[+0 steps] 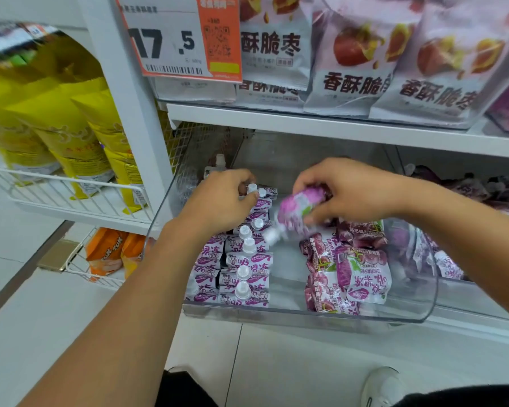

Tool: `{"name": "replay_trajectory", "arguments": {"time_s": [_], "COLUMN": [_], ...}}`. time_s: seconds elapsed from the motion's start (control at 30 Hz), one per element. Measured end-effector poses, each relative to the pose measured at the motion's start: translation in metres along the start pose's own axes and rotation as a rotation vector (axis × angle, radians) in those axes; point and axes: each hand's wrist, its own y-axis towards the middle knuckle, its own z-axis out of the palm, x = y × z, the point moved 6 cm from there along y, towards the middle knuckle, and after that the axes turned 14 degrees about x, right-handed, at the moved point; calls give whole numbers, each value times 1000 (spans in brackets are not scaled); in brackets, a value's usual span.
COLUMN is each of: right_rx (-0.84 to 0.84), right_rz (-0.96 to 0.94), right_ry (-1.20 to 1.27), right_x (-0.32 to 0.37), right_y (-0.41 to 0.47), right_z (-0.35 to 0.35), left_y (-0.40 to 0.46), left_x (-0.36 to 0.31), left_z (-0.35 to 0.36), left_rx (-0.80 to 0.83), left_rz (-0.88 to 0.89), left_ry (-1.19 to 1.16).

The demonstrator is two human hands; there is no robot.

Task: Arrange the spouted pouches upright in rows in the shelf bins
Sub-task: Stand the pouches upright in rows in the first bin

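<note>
upright pouches (244, 259) left in bin (306, 317), loose pouches (347, 265) right

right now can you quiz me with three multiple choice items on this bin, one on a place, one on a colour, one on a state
1. Where in the clear bin do the upright pouches stand?
A. its left side
B. its right side
C. outside, on the floor

2. What colour are the caps on those pouches?
A. red
B. white
C. black

3. How is the pouch in the right hand held?
A. upright, cap up
B. flat on the bin floor
C. tilted, cap pointing down and left

Answers:
1 A, the rows fill the left side under the left hand, while loose pouches lie flat on the right.
2 B, each spout cap shows white.
3 C, it is lifted above the bin floor with its white cap lowest.
</note>
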Motion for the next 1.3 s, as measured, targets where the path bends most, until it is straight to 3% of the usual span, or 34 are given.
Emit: {"name": "replay_trajectory", "arguments": {"time_s": [0.13, 0.37, 0.63, 0.73, 0.8, 0.9, 0.97, 1.13, 1.3], "right_rx": [-286, -405, -576, -598, -554, -345, -239, -240, -145], "right_rz": [137, 96, 122, 65, 67, 264, 352, 386, 330], "right_ry": [52, 225, 201, 336, 365, 165, 165, 282, 325], "right_x": [-26, -24, -37, -34, -34, -47, -58, -55, -40], "right_y": [24, 84, 84, 89, 96, 111, 115, 110, 118], "right_z": [-18, -12, -3, -1, -1, 11, 21, 5, 12], "left_y": [2, 14, 15, 9, 4, 0, 2, 4, -6], "left_x": [-2, -23, -30, -29, -26, -21, -20, -13, 3], "left_z": [2, 6, 2, -11, -19, -22, -19, -27, -18], "left_rx": [-16, -152, -233, -318, -373, -404, -379, -332, -159], "left_rz": [-45, -283, -316, -296, -310, -340, -311, -209, -207], "left_ry": [11, 216, 195, 153, 106, 59, 39, -26, 233]}}
